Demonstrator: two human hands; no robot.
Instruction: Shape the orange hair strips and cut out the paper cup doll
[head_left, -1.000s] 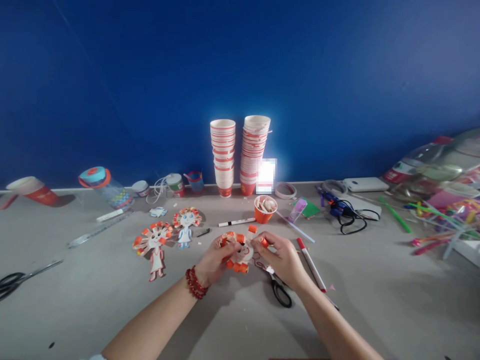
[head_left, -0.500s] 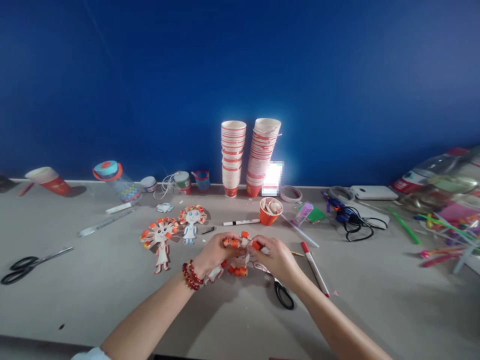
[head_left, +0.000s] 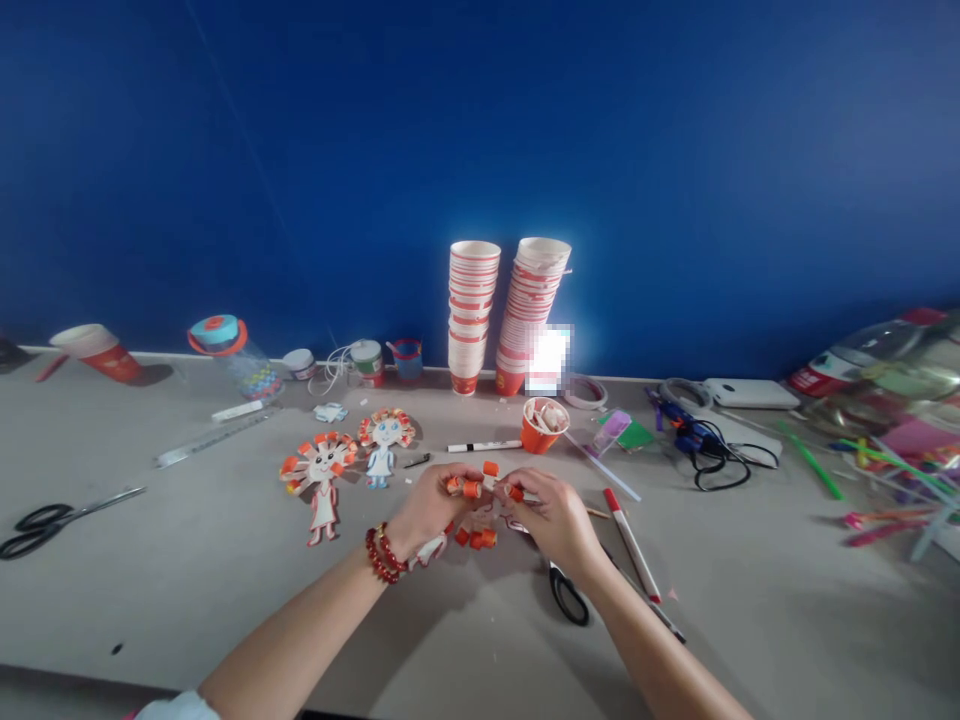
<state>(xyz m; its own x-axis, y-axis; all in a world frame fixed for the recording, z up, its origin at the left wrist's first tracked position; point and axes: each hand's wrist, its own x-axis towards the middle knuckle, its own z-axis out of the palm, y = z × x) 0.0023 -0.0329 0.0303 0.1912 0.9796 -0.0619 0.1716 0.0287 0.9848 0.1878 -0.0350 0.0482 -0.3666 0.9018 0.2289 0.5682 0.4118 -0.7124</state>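
Both hands meet over a paper doll (head_left: 475, 530) with curled orange-and-white strips round its head. My left hand (head_left: 435, 505), with red beads at the wrist, is closed on its left side. The fingers of my right hand (head_left: 553, 515) pinch a curled orange strip on the right side. Much of the doll is hidden by the hands. Left of them lie two finished-looking paper dolls, one with a red-edged dress (head_left: 324, 505) and one with a blue-edged dress (head_left: 381, 462). Black-handled scissors (head_left: 568, 597) rest beneath my right hand.
Behind the hands stand an orange cup of paper scraps (head_left: 545, 428) and two tall paper-cup stacks (head_left: 474, 320). A red marker (head_left: 634, 545) lies at right, with a glue gun (head_left: 694, 435) and its cord beyond. More scissors (head_left: 67, 520) lie far left.
The view has shifted slightly. Both hands stay at the doll, my right fingers still at the strip on its right side. A dark pen-like stick now shows beside my right forearm.
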